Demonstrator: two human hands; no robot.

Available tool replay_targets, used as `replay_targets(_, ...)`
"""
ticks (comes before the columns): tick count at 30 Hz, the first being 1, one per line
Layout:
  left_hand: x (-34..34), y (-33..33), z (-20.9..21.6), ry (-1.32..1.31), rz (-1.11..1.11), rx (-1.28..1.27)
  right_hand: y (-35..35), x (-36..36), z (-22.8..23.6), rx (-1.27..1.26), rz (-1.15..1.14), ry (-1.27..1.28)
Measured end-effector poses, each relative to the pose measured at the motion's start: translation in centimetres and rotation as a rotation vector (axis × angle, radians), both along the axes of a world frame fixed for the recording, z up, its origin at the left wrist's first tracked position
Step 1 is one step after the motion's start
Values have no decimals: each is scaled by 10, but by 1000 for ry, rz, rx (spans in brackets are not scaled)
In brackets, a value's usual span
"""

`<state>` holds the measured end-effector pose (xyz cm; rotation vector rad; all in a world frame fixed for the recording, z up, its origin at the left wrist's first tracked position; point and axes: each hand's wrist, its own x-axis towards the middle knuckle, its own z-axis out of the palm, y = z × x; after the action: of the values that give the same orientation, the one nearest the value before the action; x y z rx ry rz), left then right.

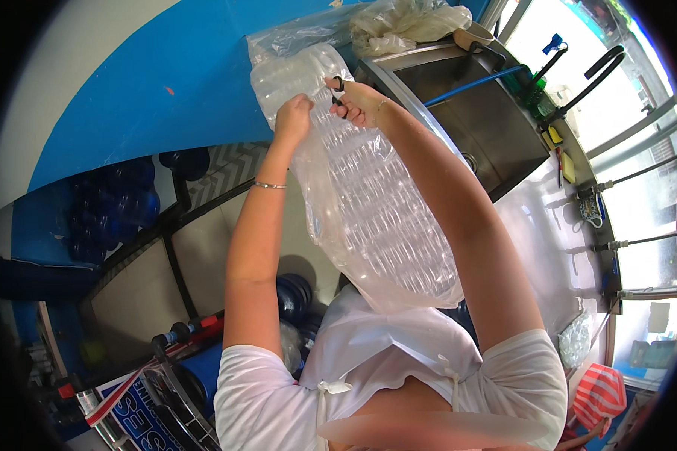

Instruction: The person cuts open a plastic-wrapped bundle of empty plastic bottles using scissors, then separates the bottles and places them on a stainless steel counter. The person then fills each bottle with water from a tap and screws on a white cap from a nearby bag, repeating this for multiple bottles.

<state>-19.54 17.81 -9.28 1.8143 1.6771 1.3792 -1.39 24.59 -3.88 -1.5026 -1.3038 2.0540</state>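
Observation:
A long pack of clear plastic bottles (391, 203), wrapped in transparent film, stretches from the blue surface down toward my apron. At its far end my right hand (359, 104) is closed on a pair of scissors (339, 84) with black handles. The blades are too small and bright to make out against the film. My left hand (295, 116) is closed at the pack's left edge, seemingly pinching the wrapping film, just left of the scissors; its fingertips are partly hidden.
Crumpled clear plastic bags (406, 26) lie beyond the pack. A steel sink (459, 98) with black taps stands on the right, a blue stick across it. Blue water jugs (116, 203) are at the left. A person in red and white stripes (600, 391) shows at the lower right.

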Motion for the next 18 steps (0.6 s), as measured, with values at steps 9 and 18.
replay_targets(9,-58,-43,2,-719,82,-273,50,95,7,647,222,-711)
replay_targets(18,24,-119,107,280,-81,212,-29,235,16,803,-124,-597)
